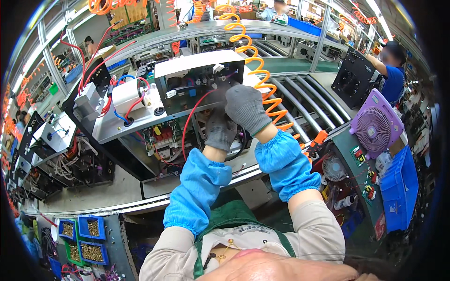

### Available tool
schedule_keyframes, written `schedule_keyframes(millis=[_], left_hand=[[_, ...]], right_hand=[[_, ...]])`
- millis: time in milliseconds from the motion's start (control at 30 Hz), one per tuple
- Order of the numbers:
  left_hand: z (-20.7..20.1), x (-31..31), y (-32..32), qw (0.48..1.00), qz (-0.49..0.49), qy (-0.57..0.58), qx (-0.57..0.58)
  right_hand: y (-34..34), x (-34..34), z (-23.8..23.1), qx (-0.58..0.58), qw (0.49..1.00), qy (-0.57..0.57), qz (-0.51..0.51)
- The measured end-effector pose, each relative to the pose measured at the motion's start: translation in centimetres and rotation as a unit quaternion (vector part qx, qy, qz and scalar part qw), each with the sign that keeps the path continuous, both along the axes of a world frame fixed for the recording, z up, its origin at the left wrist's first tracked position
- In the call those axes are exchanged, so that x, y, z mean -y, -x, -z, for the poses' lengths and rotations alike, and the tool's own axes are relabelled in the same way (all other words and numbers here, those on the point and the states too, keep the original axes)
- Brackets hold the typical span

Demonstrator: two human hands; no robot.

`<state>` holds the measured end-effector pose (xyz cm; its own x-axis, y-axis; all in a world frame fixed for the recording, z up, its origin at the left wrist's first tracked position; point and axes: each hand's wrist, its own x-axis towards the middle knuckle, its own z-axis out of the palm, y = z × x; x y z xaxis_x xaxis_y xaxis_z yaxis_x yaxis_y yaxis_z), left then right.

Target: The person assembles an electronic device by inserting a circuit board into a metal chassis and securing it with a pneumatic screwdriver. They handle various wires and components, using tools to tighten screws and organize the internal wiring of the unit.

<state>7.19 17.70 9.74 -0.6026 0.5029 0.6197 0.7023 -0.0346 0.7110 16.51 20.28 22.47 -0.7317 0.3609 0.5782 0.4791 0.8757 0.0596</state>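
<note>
Forearms (pixel 198 187) reaching forward, converging; gloved left hand (pixel 219 129) pointing ahead, gloved right hand (pixel 245 108) curling just beside it.

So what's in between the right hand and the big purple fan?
Going from the right hand, there's a curly orange hose, then a row of metal rollers before the purple fan. The head view shows it.

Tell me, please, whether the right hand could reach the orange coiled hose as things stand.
Probably yes: the gloved right hand is close beside the orange coiled hose, with nothing visible blocking the way.
</note>
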Motion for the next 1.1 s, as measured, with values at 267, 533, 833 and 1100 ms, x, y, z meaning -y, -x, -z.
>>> schedule_keyframes(millis=[267, 533, 833, 1100], left_hand=[[-2.6, 2.8, -2.2, 0.981, -0.028, -0.048, -0.188], [2.6, 4.0, -4.2, 0.939, 0.179, -0.136, 0.26], [4.8, 13.7, -4.3, 0.892, 0.182, 0.071, 0.408], [8.5, 15.5, -1.8, 0.994, -0.096, 0.023, 0.048]], right_hand=[[-0.6, -0.2, 1.5, -0.108, 0.991, 0.03, -0.075], [-1.6, -0.7, 7.5, -0.172, 0.944, 0.275, -0.062], [-5.2, -2.6, 20.8, 0.012, 0.903, 0.427, -0.05], [-0.3, 2.4, 14.3, -0.154, 0.903, 0.333, -0.224]])
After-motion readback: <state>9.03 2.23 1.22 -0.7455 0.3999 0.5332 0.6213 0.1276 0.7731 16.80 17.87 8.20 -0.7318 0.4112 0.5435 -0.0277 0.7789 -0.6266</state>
